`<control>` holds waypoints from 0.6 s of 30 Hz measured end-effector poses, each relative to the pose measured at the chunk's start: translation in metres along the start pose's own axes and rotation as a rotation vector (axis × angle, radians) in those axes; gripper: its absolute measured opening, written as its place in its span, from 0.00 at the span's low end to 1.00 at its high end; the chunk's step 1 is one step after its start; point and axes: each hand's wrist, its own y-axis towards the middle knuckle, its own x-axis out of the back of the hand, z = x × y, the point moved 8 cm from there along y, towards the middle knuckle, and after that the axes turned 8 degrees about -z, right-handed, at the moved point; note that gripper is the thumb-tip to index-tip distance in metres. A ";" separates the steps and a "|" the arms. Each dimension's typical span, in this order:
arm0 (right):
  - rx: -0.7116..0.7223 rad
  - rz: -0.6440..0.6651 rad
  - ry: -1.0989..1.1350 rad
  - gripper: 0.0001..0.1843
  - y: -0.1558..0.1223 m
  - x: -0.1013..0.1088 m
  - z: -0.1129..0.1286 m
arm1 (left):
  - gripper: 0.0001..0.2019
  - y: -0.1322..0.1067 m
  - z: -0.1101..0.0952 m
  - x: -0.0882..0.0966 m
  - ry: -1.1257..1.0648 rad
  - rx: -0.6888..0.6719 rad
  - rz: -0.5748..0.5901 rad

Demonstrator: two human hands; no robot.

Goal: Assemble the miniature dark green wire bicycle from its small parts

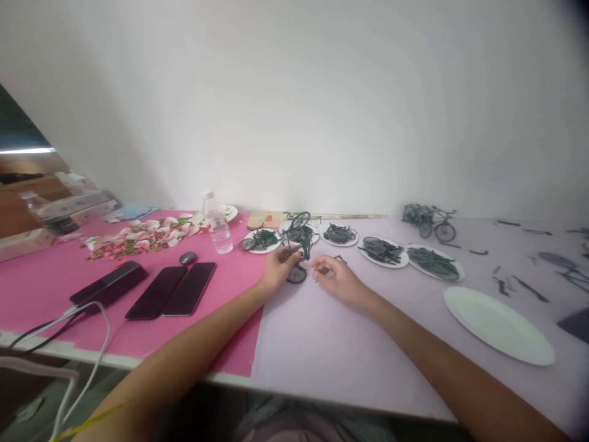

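Note:
My left hand point(278, 267) is closed around a small dark-green model bicycle point(299, 248) that stands partly built on the pale lilac table surface, one wheel point(296, 275) below the fingers. My right hand point(332, 274) sits just right of it, thumb and fingers pinched together on something too small to make out. Behind the hands, several white plates point(343, 234) hold dark bicycle parts such as wheels and frames.
A finished model bicycle point(437, 224) stands at the back right. An empty white plate point(499, 324) lies at the right, loose dark parts point(515, 283) beyond it. On the pink mat point(55, 276) at left lie two phones point(172, 290), a power bank, a water bottle point(218, 230) and pink petals.

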 end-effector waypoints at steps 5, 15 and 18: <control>-0.085 0.002 0.093 0.18 0.000 0.001 0.001 | 0.23 -0.001 -0.001 -0.001 -0.009 0.004 0.009; -0.163 -0.007 0.086 0.19 -0.002 0.000 -0.007 | 0.23 -0.004 0.002 -0.005 -0.035 0.041 0.047; -0.100 -0.024 0.059 0.18 -0.001 0.000 -0.003 | 0.23 -0.007 0.001 -0.008 -0.040 0.048 0.071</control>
